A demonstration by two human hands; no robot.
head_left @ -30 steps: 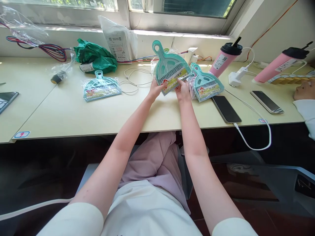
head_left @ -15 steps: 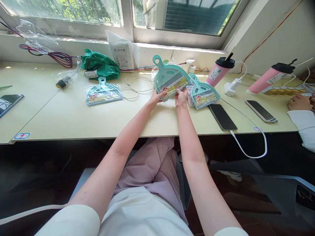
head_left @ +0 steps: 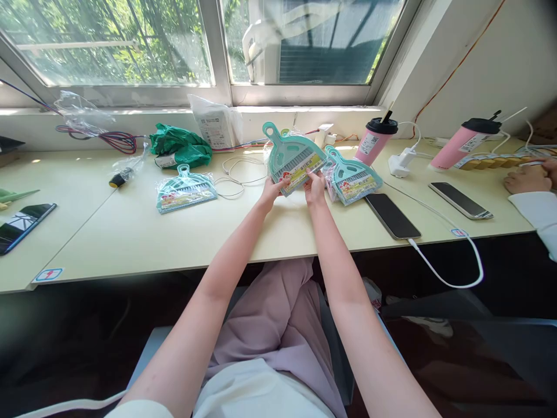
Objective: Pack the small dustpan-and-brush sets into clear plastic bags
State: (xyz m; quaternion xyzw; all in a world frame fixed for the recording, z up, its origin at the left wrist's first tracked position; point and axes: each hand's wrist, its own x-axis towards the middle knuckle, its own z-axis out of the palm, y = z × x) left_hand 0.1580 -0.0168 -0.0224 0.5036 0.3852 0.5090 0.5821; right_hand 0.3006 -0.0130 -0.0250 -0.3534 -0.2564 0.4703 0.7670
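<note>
Both of my hands are closed on one mint-green dustpan-and-brush set in clear plastic wrap, up at the middle of my view; taking it as the clock's centre, the window is at 12. My left hand pinches its lower corner at about 7 o'clock, and my right hand grasps the lower edge near 5, thumb on the front by the yellow label. The dustpan's looped handle points to 11, and its face tilts towards me.

At 3 o'clock, just beside my right hand, more wrapped dustpan sets overlap; they bunch so tightly that I can't count them fairly. One wrapped dustpan set lies flat on the table at 9, handle towards the window, with a loosely coiled beige cord between it and my left hand. The crumpled green bag sits near 10.

At 2 I see a pink tumbler with a black lid, and between 3 and 4 a black smartphone plugged into a white cable. Far out at 3, a co-worker's hand rests at the table.
</note>
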